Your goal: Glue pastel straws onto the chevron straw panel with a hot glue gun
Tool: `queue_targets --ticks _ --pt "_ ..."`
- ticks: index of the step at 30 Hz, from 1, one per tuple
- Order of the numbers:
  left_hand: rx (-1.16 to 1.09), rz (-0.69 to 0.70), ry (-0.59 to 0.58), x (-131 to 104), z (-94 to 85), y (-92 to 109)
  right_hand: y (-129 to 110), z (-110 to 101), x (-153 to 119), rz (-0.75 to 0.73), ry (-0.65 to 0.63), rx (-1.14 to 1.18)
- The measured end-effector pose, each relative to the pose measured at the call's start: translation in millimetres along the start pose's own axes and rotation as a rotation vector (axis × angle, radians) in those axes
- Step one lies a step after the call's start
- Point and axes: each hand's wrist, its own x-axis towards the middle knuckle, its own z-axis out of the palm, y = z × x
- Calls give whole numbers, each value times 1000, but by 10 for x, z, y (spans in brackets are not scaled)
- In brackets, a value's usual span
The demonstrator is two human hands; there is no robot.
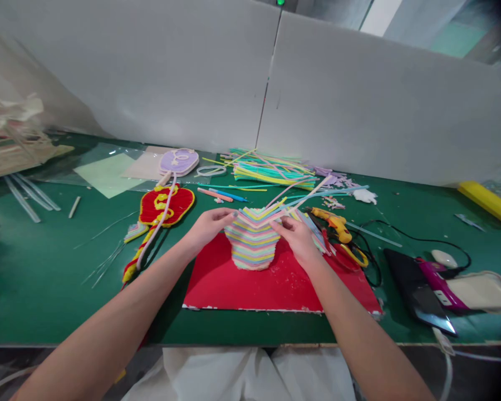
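Observation:
A striped piece (254,245) of pastel pipe cleaners in zigzag rows stands out over a red board (250,292). My left hand (212,225) pinches its upper left edge between thumb and fingers. At the upper right, my right hand (294,233) has its fingers closed on the same piece, near the loose ends. Long pink, white and blue strands stick out from its top toward the upper right. A yellow glue gun (332,221) and scissors with yellow-edged handles (353,255) are just right of my right hand.
Behind the board lies a pile of pipe cleaners (271,170), with pens (221,195) before it. A red and yellow fan (167,207) and a purple one (179,161) lie left. To the right are a black phone (417,289), cables and a yellow bar (488,203). A grey partition (171,72) stands behind.

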Motion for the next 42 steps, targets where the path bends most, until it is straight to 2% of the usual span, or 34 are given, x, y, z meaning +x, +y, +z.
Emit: queue_targets --ticks 18,25,32,42 --pt "-28 10 33 0 1 -31 19 32 3 2 15 11" --pt "-70 -16 -7 4 8 -48 4 34 -4 -2 -2 11" --pt "-62 -3 30 11 21 -62 -2 53 -11 22 -25 33" --pt "-25 -5 -5 -3 34 -47 53 61 -5 39 31 1"
